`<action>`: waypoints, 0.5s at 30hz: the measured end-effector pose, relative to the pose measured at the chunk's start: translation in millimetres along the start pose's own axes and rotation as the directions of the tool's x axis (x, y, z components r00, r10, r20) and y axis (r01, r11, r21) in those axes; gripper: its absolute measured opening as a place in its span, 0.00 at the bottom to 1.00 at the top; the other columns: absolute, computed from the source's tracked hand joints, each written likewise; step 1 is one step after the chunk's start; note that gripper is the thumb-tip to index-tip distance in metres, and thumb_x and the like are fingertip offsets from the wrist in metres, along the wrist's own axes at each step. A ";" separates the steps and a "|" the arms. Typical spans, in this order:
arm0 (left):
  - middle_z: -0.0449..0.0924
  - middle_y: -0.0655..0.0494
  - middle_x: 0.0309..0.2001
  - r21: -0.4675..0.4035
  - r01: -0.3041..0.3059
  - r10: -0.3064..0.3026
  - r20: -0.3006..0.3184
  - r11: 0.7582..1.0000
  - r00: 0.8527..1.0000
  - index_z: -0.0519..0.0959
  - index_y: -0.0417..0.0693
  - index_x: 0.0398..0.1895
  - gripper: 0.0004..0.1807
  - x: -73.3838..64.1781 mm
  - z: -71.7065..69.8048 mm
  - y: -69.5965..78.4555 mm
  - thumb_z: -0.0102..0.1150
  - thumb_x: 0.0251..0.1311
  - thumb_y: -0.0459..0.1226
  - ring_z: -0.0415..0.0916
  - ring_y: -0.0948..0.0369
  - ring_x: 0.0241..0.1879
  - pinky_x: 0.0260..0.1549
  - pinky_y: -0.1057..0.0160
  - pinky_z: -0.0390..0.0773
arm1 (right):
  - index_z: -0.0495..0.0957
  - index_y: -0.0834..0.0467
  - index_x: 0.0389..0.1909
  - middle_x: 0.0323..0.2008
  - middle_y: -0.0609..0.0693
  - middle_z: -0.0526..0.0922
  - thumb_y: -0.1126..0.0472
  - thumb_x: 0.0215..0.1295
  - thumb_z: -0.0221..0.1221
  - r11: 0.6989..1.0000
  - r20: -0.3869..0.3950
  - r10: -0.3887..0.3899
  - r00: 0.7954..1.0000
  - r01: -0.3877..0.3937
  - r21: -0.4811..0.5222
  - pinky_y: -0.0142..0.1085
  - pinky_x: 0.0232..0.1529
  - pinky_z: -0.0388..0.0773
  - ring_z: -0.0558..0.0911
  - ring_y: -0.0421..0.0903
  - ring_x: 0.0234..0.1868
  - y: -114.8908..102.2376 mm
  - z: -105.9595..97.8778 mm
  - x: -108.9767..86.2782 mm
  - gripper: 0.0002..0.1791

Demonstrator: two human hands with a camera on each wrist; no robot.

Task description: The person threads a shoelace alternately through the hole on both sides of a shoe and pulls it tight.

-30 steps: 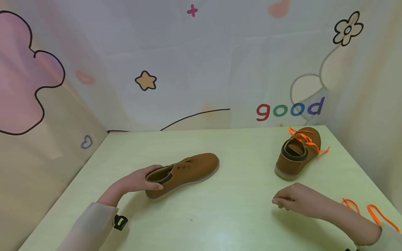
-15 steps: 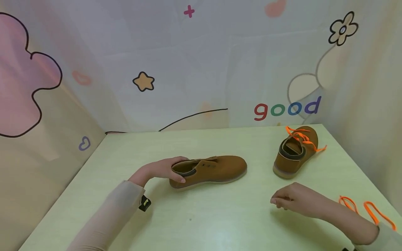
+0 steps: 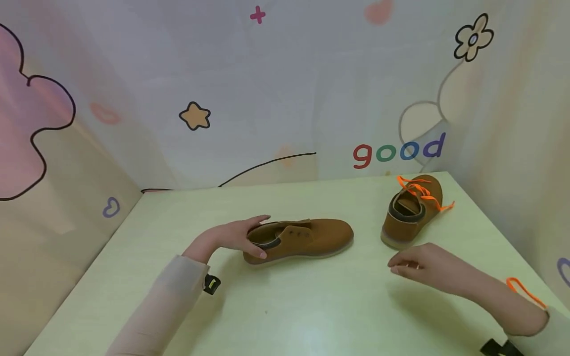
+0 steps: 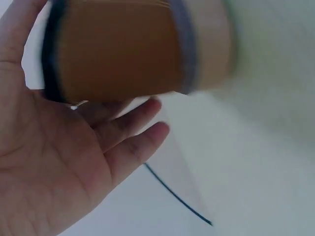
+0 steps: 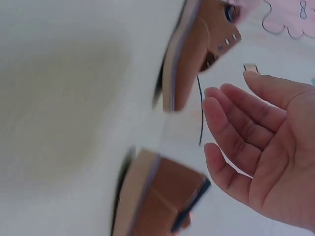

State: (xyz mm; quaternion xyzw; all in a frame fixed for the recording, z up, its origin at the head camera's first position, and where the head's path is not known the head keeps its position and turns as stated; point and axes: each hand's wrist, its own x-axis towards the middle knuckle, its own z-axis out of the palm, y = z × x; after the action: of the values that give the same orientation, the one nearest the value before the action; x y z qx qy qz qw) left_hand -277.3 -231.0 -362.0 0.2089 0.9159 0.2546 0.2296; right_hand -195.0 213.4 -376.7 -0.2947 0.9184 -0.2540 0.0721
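Observation:
A brown shoe (image 3: 329, 237) without a lace lies on its sole in the middle of the table, toe to the right. My left hand (image 3: 231, 236) is at its heel, thumb along the near side and the other fingers spread past the far rim. In the left wrist view the heel (image 4: 118, 49) is blurred, and the fingers behind it are loosely extended. My right hand (image 3: 436, 267) hovers over the table with relaxed fingers, holding nothing. Just beyond it stands the matching shoe (image 3: 401, 230), threaded with an orange lace (image 3: 418, 189), its heel toward me.
A loose orange lace (image 3: 525, 290) lies at the right edge of the table (image 3: 285, 316), partly hidden by my right forearm. A printed cloth (image 3: 267, 99) hangs behind the table and along both sides.
My left hand has shifted the unlaced shoe rightward and turned its toe; its fingers have since spread. My right hand has risen slightly. The view has swung a little to the right.

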 end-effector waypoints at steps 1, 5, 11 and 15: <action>0.62 0.42 0.78 0.016 -0.010 0.011 -0.038 1.000 0.999 0.49 0.53 0.83 0.54 -2.4 -0.9 4.4 0.71 0.60 0.50 0.62 0.44 0.75 0.72 0.38 0.63 | 0.87 0.58 0.46 0.39 0.43 0.89 0.57 0.71 0.62 0.999 -0.017 0.034 0.999 -0.034 -0.016 0.30 0.35 0.78 0.77 0.26 0.35 2.3 -6.9 -3.3 0.11; 0.68 0.41 0.74 0.088 -0.097 0.117 -0.256 0.991 0.960 0.61 0.46 0.79 0.40 -10.2 -1.1 25.4 0.64 0.67 0.47 0.66 0.41 0.73 0.70 0.40 0.68 | 0.87 0.59 0.49 0.40 0.45 0.90 0.58 0.72 0.62 0.982 -0.081 0.136 0.987 -0.145 -0.120 0.31 0.36 0.78 0.80 0.32 0.37 15.2 -32.6 -16.4 0.12; 0.83 0.45 0.61 0.140 -0.174 0.218 -0.423 0.975 0.880 0.79 0.41 0.63 0.20 -14.9 10.1 48.8 0.60 0.71 0.39 0.81 0.48 0.58 0.60 0.48 0.79 | 0.86 0.61 0.47 0.37 0.49 0.89 0.62 0.72 0.60 0.928 -0.194 0.225 0.955 -0.271 -0.255 0.35 0.33 0.75 0.81 0.41 0.33 40.0 -57.6 -38.3 0.11; 0.88 0.47 0.50 0.172 -0.163 0.220 -0.397 0.971 0.891 0.84 0.41 0.56 0.15 -16.5 17.1 49.3 0.60 0.71 0.37 0.85 0.55 0.46 0.51 0.53 0.84 | 0.85 0.66 0.45 0.34 0.52 0.88 0.65 0.71 0.59 0.913 -0.179 0.270 0.946 -0.311 -0.263 0.35 0.30 0.71 0.78 0.41 0.29 56.9 -58.2 -47.4 0.10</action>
State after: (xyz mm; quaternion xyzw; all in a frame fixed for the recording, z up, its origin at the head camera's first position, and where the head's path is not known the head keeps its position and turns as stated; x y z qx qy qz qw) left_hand -241.9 -194.3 -342.2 0.2548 0.9335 0.2522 -0.0101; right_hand -201.5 305.1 -356.3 -0.1436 0.9818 -0.1239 0.0014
